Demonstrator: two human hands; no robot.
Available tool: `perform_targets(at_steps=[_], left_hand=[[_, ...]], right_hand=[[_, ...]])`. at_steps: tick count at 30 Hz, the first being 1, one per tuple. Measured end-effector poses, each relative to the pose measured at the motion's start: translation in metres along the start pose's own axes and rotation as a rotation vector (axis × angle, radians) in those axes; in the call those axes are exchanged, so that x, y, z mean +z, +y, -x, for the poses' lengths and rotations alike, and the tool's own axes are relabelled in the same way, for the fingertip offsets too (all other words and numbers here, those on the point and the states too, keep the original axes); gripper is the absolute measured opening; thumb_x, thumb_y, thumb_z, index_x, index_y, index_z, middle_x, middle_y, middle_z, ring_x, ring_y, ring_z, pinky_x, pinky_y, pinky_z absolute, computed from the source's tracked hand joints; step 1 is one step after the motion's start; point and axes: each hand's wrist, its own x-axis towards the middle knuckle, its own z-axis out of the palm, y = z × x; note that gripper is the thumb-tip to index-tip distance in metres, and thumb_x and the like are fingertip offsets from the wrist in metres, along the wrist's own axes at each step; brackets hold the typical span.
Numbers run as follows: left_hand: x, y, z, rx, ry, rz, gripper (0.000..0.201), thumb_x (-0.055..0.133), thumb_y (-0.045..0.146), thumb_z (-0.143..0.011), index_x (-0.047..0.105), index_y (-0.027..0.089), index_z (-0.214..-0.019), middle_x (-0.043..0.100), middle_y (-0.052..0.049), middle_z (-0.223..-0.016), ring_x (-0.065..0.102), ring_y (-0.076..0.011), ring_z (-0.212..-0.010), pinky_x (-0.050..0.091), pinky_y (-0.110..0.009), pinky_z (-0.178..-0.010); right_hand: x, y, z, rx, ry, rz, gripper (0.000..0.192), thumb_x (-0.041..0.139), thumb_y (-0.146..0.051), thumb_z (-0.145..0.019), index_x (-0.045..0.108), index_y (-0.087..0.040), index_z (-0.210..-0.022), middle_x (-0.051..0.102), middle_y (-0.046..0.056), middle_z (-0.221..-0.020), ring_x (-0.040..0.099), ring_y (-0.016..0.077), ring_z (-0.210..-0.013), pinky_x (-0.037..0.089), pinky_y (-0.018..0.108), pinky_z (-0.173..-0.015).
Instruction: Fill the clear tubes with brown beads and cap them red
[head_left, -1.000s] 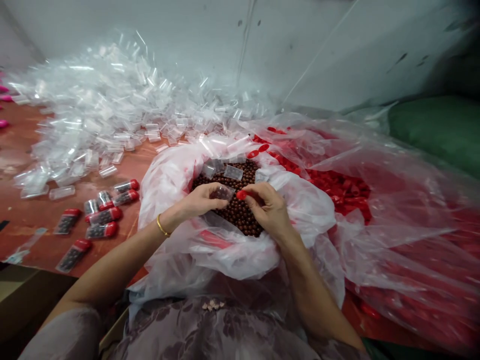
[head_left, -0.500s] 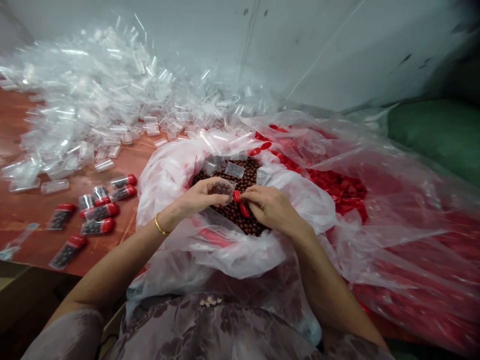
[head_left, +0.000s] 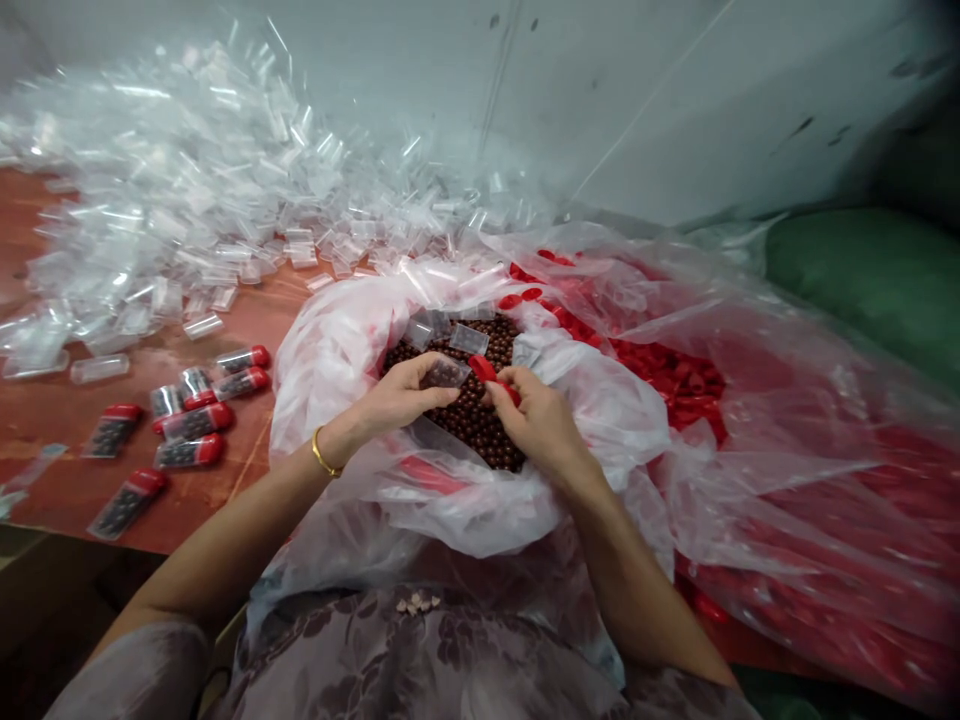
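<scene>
red cap point(head_left: 481, 369) pinched by my right hand point(head_left: 538, 415), clear tube point(head_left: 448, 372) gripped in left hand point(head_left: 397, 394); i judge loose hold could drop either among brown beads point(head_left: 480, 432) below.

Beads point(head_left: 480, 430) are sitting inside the bag point(head_left: 322, 325); 8 filled tubes point(head_left: 193, 421) are lying left of it on the counter point(head_left: 255, 312), a tube heap point(head_left: 187, 170) is resting behind-left, before the wall point(head_left: 600, 100), and caps point(head_left: 679, 380) are lying right.
</scene>
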Motion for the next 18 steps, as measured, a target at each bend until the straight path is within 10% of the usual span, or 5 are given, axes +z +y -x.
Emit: perform_targets(at_steps=[7, 18], left_hand=[[-0.003, 0.002, 0.003, -0.062, -0.152, -0.074, 0.031, 0.068, 0.036, -0.073, 0.051, 0.015, -0.088, 0.057, 0.004, -0.069, 0.051, -0.0049, -0.051, 0.041, -0.019, -0.049], [-0.002, -0.001, 0.007, 0.029, -0.109, -0.227, 0.029, 0.066, 0.039, -0.075, 0.052, 0.014, -0.079, 0.05, 0.005, -0.062, 0.043, -0.0069, -0.054, 0.034, -0.02, -0.05]], right_hand=[[0.007, -0.012, -0.005, -0.359, 0.15, -0.11, 0.04, 0.039, -0.023, -0.093, 0.053, -0.021, -0.13, 0.069, 0.009, -0.109, 0.065, 0.0217, -0.1, 0.051, 0.037, -0.089], [0.006, -0.003, 0.005, -0.625, 0.095, 0.131, 0.053, 0.038, -0.015, -0.094, 0.036, -0.018, -0.147, 0.064, 0.006, -0.082, 0.063, 0.0186, -0.073, 0.053, 0.03, -0.068]])
